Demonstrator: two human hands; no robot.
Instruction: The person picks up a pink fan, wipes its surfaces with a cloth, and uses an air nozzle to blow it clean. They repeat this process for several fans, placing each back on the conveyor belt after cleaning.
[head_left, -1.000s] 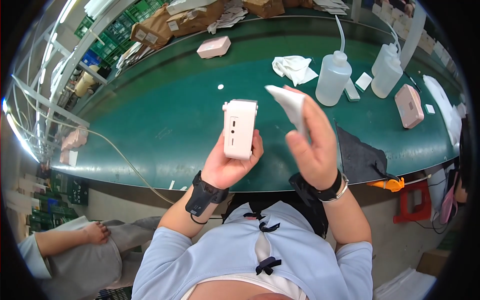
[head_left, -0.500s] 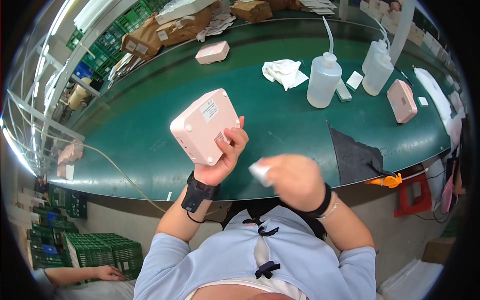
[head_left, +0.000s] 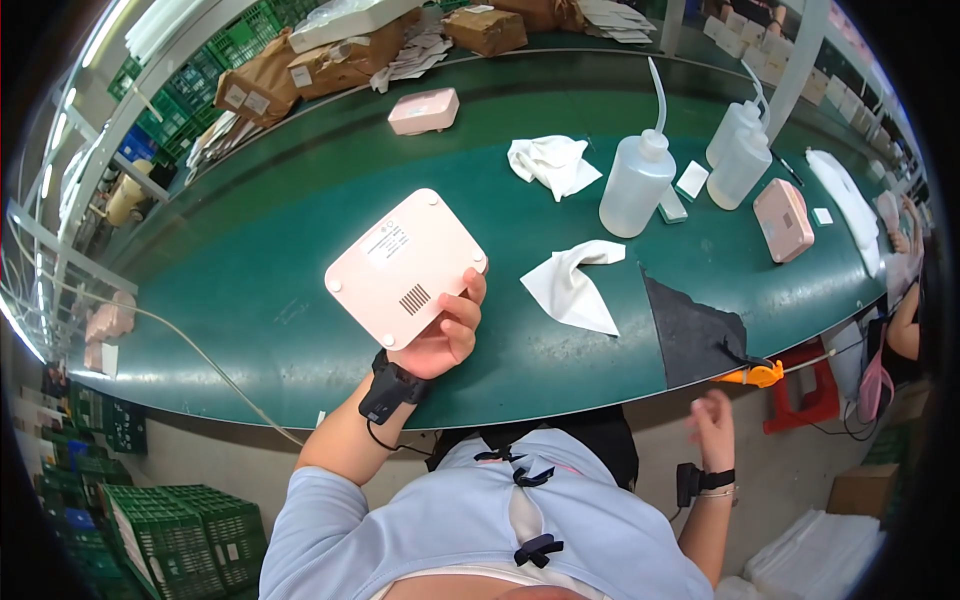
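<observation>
Holding a pink device [head_left: 395, 290] just left of the frame's centre, over the near part of the green desk [head_left: 240, 320]: left grip [head_left: 445, 340] closed on its lower right corner, fingers curled over the edge, palm beneath. Underside faces up, tilted, showing a pale label [head_left: 387, 241], vent slots [head_left: 414, 299] and small round feet near the corners.

Right grip [head_left: 712, 428]: nothing seen in it, fingers loosely bent and apart, off the desk at lower right of the frame, near an orange-handled tool [head_left: 765, 374]; no contact made out.

White cloth [head_left: 570, 290] lies folded and crumpled right of centre, well apart from both grips. A second cloth [head_left: 553, 165] sits above it, beside a squeeze bottle [head_left: 637, 190]. Other pink units: one box [head_left: 424, 110] at upper centre-left, another case [head_left: 783, 220] at right.

On handling: a one-corner hold probably lets the device swing, so a steady wrist and firm, even finger pressure would help. Best to keep fingertips at the rim, clear of label and slots, and turn it slowly so each face catches the light.
</observation>
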